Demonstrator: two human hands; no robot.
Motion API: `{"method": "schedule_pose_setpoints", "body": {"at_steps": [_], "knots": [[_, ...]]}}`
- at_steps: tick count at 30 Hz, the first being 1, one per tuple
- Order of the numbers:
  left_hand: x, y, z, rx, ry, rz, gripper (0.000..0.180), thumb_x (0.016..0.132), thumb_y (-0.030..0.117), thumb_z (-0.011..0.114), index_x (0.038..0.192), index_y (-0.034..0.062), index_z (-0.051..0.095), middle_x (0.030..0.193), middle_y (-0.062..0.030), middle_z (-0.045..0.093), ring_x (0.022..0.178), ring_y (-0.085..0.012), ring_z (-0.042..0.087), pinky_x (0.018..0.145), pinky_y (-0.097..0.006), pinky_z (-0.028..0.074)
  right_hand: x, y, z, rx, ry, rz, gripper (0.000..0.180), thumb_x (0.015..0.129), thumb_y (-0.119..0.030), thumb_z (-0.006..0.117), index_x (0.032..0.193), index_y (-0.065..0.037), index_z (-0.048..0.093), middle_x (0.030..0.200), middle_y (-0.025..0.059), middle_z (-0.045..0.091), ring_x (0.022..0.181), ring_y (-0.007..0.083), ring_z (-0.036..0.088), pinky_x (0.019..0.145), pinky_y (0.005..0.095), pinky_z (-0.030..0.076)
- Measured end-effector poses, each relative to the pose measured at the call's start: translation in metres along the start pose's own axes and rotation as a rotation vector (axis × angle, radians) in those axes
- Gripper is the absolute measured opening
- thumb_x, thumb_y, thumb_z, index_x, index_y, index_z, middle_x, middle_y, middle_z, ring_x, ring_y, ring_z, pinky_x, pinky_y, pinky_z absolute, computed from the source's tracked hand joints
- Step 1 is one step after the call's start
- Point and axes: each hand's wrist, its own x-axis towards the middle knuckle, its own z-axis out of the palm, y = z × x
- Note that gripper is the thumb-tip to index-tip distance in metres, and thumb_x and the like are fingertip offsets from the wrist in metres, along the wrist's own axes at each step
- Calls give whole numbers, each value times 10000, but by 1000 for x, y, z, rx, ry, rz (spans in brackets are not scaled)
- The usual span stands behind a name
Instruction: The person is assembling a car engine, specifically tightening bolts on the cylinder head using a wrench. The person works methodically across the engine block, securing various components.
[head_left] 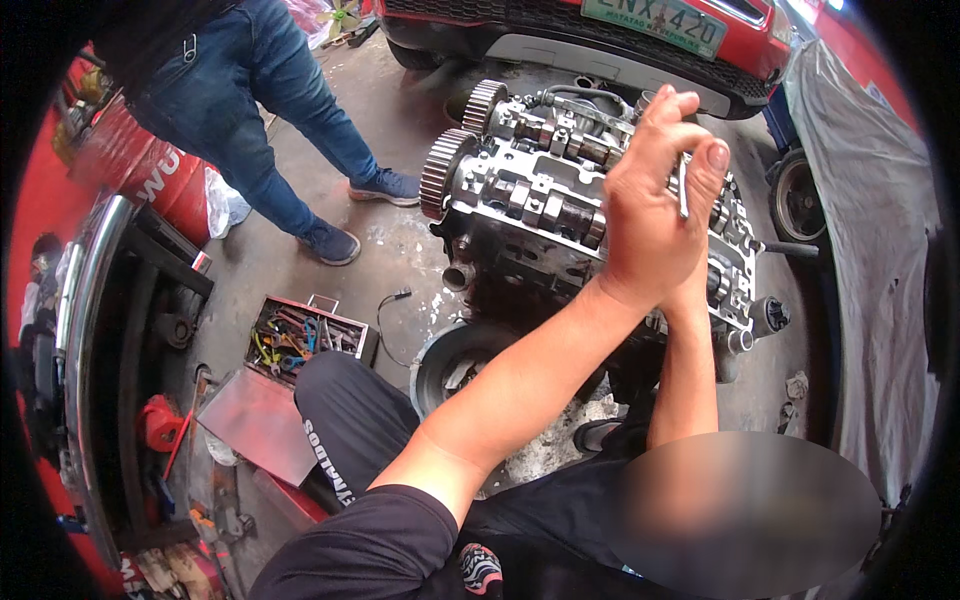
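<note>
Even, soft daylight fills the scene, bright enough to read metal detail, with only faint shadows on the concrete floor [400,130]. Small glints sit on the engine's cylinder head [530,190] and the chrome strip [85,290] at the left. The fisheye bends straight edges toward a black, vignetted rim. A smooth blurred oval hides the lower right area; the centre is sharp.

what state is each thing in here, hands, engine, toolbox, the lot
left hand: closed on a thin metal tool, over the engine
right hand: mostly hidden behind the left hand
thin metal tool: held upright
engine: cover off, camshafts exposed
cam gears: mounted, no belt visible
red toolbox: lid open, tools inside
</note>
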Motion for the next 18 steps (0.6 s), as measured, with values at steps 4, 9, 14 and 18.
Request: {"method": "schedule_pose_setpoints", "body": {"at_steps": [4,9,14,18], "knots": [[5,8,-5,29,-106,23,247,1014,215,680,985,-27,716,1084,-178,742,986,-242,724,879,-335,536,-5,-4,-1,-8,-5,59,171,905,-50,644,1053,12,705,952,114,748,898,140,668,786,354,530],[33,2,-20,-565,-292,-646,492,1082,310,505,839,-81,679,1053,-280,714,723,-259,732,689,-334,591,-5,15,0,355,-57,95,198,979,-47,670,1161,27,662,947,29,706,894,103,618,762,276,504],[30,9,-33,-401,-493,-531,419,1101,253,471,976,-75,700,1202,-272,679,874,-275,742,802,-362,592,-4,0,-58,-272,-177,-59,740,811,-243,835,1449,-66,505,1321,191,625,1331,368,505,1151,458,388],[35,3,-40,-436,-534,-559,389,1103,255,469,1029,-47,704,1288,-275,637,899,-277,735,858,-407,573,-11,-4,-86,-415,-126,-221,497,841,-65,705,1325,-54,590,1242,91,677,1274,280,561,1114,424,404]]}}
